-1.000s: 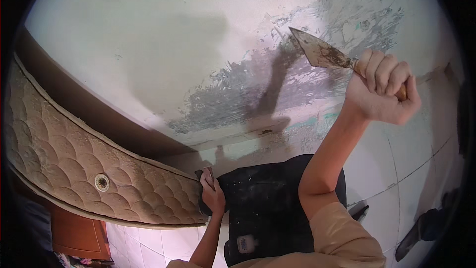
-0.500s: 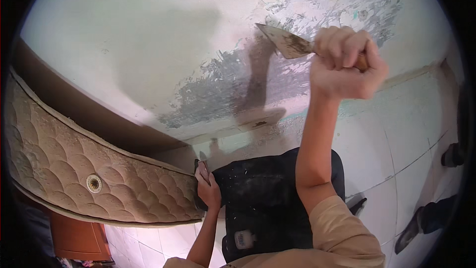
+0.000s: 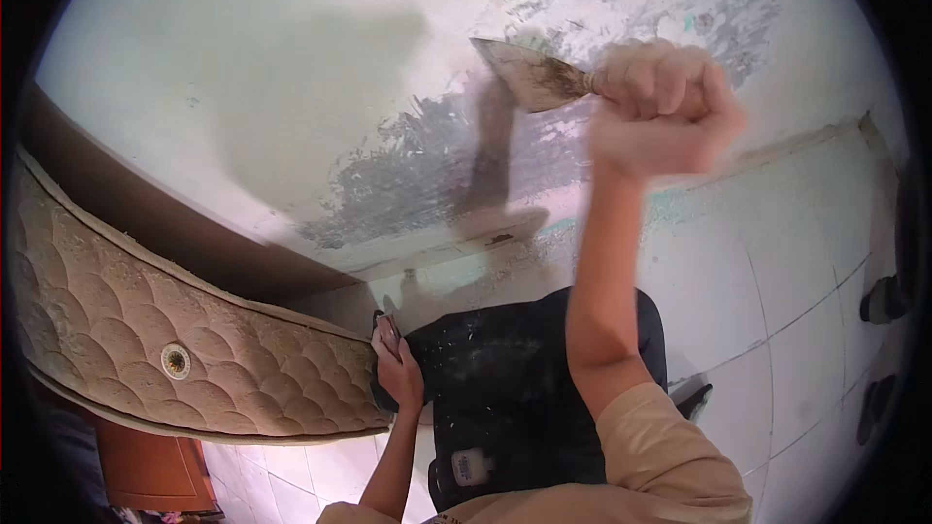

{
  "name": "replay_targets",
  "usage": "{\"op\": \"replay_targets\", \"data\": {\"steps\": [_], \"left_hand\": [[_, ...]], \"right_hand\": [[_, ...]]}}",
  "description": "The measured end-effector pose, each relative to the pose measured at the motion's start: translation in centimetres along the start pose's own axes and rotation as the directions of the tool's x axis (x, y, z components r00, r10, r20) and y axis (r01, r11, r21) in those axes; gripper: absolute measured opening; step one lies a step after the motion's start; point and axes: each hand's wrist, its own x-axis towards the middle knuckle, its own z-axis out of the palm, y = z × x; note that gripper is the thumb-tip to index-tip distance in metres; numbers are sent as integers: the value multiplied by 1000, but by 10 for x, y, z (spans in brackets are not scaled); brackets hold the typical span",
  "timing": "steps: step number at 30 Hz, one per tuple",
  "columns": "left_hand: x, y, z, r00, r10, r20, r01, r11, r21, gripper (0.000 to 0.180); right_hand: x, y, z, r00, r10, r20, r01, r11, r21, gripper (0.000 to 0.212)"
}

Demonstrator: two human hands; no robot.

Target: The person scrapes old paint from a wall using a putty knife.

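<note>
My right hand (image 3: pixel 665 116), blurred by motion, is a fist around the handle of a scraper (image 3: pixel 539 78). Its flared metal blade, smeared with brown, points left across the wall. Behind the blade is a rough patch (image 3: pixel 398 175) where the pale coating is gone and grey shows through. Whether the blade touches the wall, I cannot tell. Down by my left knee, my left hand (image 3: pixel 398 374) is closed around a small flat rectangular thing (image 3: pixel 390 327), whose kind does not show clearly. My dark trousers (image 3: pixel 505 359) carry white specks.
A quilted tan mattress (image 3: pixel 107 320) stands on edge along the left, close to my left hand. Behind it is an orange-brown piece of furniture (image 3: pixel 155 461). White tiles (image 3: pixel 718 281) cover the floor at the wall's foot. Another person's dark shoes (image 3: pixel 882 301) are at the far right.
My right hand and the scraper have shifted slightly left and up along the wall. My left hand keeps its hold by the knee. At the far right, another person's foot has moved.
</note>
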Motion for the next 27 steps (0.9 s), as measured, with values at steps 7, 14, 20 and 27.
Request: {"op": "replay_targets", "data": {"steps": [7,14,20,27], "left_hand": [[-1,-3,1,1000,4,-7,-4,999,-34,43],[1,-5,0,999,34,-12,-34,999,-17,43],[3,-2,3,1000,-4,21,3,1000,17,44],[-1,-8,3,1000,-18,-1,18,998,-63,42]], "right_hand": [[20,-37,-24,948,-141,284,37,939,343,33],[8,-7,-9,993,23,117,-46,979,199,32],[1,9,-6,997,31,76,-36,997,67,32],[13,-20,-19,953,-149,262,47,932,359,35]]}}
